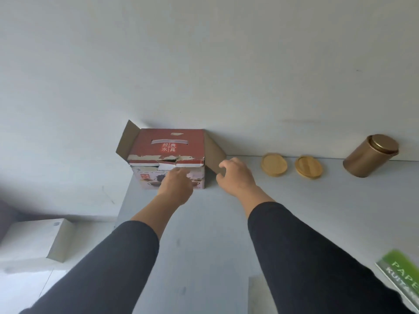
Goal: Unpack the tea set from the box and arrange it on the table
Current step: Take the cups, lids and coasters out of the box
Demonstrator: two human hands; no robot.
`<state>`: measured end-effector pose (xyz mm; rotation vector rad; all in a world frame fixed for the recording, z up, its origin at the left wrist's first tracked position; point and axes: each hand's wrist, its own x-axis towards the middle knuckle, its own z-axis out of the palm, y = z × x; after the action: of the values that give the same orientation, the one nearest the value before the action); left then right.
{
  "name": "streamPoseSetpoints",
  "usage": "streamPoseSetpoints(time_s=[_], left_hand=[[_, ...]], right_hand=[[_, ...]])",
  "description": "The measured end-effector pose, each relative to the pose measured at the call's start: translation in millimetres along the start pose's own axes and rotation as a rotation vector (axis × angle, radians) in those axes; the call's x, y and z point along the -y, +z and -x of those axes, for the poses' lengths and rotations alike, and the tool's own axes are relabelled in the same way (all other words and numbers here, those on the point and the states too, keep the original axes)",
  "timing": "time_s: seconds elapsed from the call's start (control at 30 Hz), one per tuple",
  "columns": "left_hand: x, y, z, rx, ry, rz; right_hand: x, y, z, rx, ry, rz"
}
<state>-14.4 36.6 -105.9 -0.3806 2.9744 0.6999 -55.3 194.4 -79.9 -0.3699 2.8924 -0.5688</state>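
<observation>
A red tea set box (pixel 172 143) with white characters stands at the far left corner of the grey table (pixel 294 200), against the wall. Its two side flaps stick out; the red top flaps lie closed, with a torn front edge. My left hand (pixel 175 185) reaches the box's front, fingertips at the torn edge of the top flap. My right hand (pixel 235 175) has loosely curled fingers beside the right side flap (pixel 214 155); whether it touches the flap is unclear. The tea set itself is hidden inside.
Two round wooden lids (pixel 274 164) (pixel 308 167) lie to the right of the box along the wall. A gold tin canister (pixel 370 155) stands further right. A green printed pack (pixel 403 279) sits at the near right edge. A white box (pixel 34 241) lies lower left, off the table.
</observation>
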Motion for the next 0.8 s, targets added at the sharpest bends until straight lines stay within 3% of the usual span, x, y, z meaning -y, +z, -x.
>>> streamPoseSetpoints(time_s=[0.43,0.6,0.8], left_hand=[[52.1,-13.8,2.1,-0.223,0.195,-0.125],[67.3,-52.8,-28.0,-0.458,0.258,-0.329],[99.0,-95.9,-74.1,-0.372,0.154,-0.507]], right_hand=[[47.7,13.7,-18.4,-0.041,0.014,0.049],[52.9,2.4,-35.2,-0.038,-0.024,0.057],[54.3,10.1,-59.0,-0.055,-0.070,0.085]])
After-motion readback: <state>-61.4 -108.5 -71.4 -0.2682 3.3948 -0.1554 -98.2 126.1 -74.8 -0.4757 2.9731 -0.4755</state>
